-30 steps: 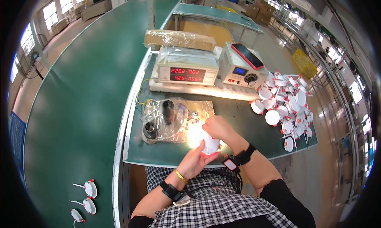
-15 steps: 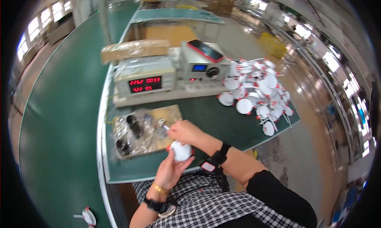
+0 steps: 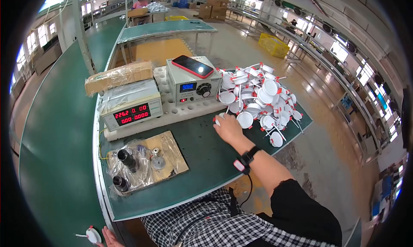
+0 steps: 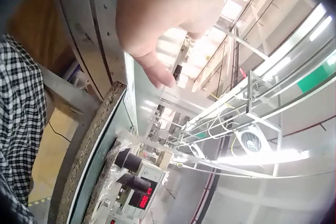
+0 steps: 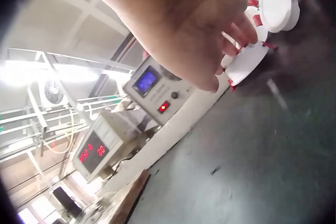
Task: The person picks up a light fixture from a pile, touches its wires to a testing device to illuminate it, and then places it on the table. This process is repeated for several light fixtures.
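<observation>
At the left edge of the pile of round white lamps [image 3: 269, 87], my right hand [image 3: 230, 128] grips a white lamp [image 3: 220, 119] with red clips. In the right wrist view the fingers of my right hand [image 5: 194, 29] curl over that lamp [image 5: 247, 65], close to the tabletop. My left hand [image 3: 111, 237] is low at the left, over the green surface, its fingers extended beside another white lamp [image 3: 93, 235]. The left wrist view shows my left hand [image 4: 157, 24] with relaxed fingers and no lamp visible in it.
A wooden board [image 3: 174, 154] with black cylinders and a metal disc lies on the green table [image 3: 202, 161]. Behind it stand a meter with red digits [image 3: 132, 113] and a grey unit with a dial [image 3: 189, 91], a phone [image 3: 192, 66] on top.
My hands have parted from the lamp held over the board. The left moved down to the lower left and let go; the right moved to the pile and took hold of a lamp. The view shifted.
</observation>
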{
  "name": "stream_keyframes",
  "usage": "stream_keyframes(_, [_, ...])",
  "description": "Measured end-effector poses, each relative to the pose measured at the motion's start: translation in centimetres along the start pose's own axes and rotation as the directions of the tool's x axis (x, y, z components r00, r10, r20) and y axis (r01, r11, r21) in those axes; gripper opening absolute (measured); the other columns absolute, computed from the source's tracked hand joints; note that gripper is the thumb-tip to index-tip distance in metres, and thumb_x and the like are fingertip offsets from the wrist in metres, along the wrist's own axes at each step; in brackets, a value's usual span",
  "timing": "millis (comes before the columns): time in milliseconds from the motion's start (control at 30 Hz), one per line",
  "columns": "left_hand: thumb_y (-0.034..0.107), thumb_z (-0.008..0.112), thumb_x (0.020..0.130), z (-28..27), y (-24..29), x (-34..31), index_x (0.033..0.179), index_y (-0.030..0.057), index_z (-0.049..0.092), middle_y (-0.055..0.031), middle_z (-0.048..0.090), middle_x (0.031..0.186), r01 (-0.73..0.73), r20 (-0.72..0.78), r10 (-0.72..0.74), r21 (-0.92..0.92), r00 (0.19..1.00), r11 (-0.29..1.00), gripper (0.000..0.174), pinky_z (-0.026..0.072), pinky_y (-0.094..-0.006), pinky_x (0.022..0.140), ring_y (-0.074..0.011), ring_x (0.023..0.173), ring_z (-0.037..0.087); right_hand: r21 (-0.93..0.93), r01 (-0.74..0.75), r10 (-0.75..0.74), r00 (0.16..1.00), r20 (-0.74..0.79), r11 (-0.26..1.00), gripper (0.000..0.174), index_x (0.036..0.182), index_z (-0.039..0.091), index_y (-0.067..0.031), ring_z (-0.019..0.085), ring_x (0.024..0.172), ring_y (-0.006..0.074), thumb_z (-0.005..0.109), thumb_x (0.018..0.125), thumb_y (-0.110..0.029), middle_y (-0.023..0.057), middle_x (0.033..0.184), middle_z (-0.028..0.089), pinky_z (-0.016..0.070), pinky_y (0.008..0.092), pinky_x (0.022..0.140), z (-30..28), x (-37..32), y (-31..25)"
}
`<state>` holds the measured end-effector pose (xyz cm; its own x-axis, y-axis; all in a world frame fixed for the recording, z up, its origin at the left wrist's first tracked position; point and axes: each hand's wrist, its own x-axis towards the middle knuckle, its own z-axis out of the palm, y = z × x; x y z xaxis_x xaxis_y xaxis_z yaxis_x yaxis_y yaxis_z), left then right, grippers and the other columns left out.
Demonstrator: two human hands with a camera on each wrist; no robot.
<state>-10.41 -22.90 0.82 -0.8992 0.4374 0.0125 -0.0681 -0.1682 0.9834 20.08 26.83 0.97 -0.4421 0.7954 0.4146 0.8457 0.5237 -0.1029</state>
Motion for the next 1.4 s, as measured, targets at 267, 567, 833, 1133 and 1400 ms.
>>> stream_keyframes(267, [0.035,0.041,0.100,8.9,-1.8,2.4,0.130,0.0028,0.045,-0.0167,0.058,0.119,0.405,0.141,-0.434,-0.679,0.890,0.611,0.044,0.0551,-0.0368,0.083,-0.0278,0.102,0.061,0.419,-0.009,0.052,0.994,-0.091,0.908,0.017,0.089,0.063,-0.0011,0.058,0.082,0.0354,0.058,0.086,-0.017,0.0155,0.083,0.061,0.0483,0.0424,0.075,-3.4,-4.4,-1.6])
stream_keyframes(567, [0.017,0.049,0.098,24.3,0.6,3.0,0.112,-0.0006,0.059,-0.0095,0.064,0.100,0.347,0.647,-0.251,-0.022,0.720,0.938,0.024,0.0547,-0.0276,0.070,-0.0173,0.089,0.064,0.689,-0.469,-0.051,0.806,0.589,0.553,0.023,0.091,0.068,0.0019,0.055,0.060,0.0091,0.058,0.087,-0.018,0.0031,0.071,0.064,0.0447,0.0239,0.056,-3.1,-1.4,-5.2])
stream_keyframes(833, [0.004,0.059,0.087,29.0,1.0,4.5,0.117,0.0062,0.060,-0.0142,0.063,0.101,-0.745,0.669,0.462,0.213,0.583,0.632,0.031,0.0510,-0.0353,0.077,-0.0300,0.090,0.062,0.839,-0.375,-0.200,0.856,0.476,0.394,0.020,0.089,0.068,0.0017,0.058,0.063,0.0068,0.062,0.087,-0.017,0.0044,0.072,0.067,0.0464,0.0231,0.058,-7.4,-7.3,-12.9])
stream_keyframes(1133, [0.006,0.060,0.087,27.2,0.1,3.9,0.109,0.0029,0.063,-0.0143,0.065,0.093,-0.626,0.605,0.377,0.270,0.701,0.731,0.023,0.0506,-0.0342,0.074,-0.0329,0.083,0.063,0.887,-0.382,-0.110,0.901,0.420,0.261,0.017,0.095,0.066,0.0009,0.052,0.060,0.0028,0.061,0.091,-0.014,0.0016,0.077,0.066,0.0422,0.0184,0.053,-7.8,-8.1,-16.1])
stream_keyframes(1400, [0.016,0.048,0.099,22.4,-2.0,2.8,0.135,-0.0005,0.043,-0.0138,0.049,0.133,0.422,0.605,-0.267,-0.128,0.750,0.897,0.040,0.0469,-0.0315,0.095,-0.0207,0.117,0.053,0.948,-0.301,0.047,0.954,0.297,0.101,0.019,0.099,0.064,0.0031,0.048,0.055,0.0023,0.060,0.092,-0.015,0.0059,0.082,0.067,0.0394,0.0168,0.049,-8.5,-5.4,-16.5])
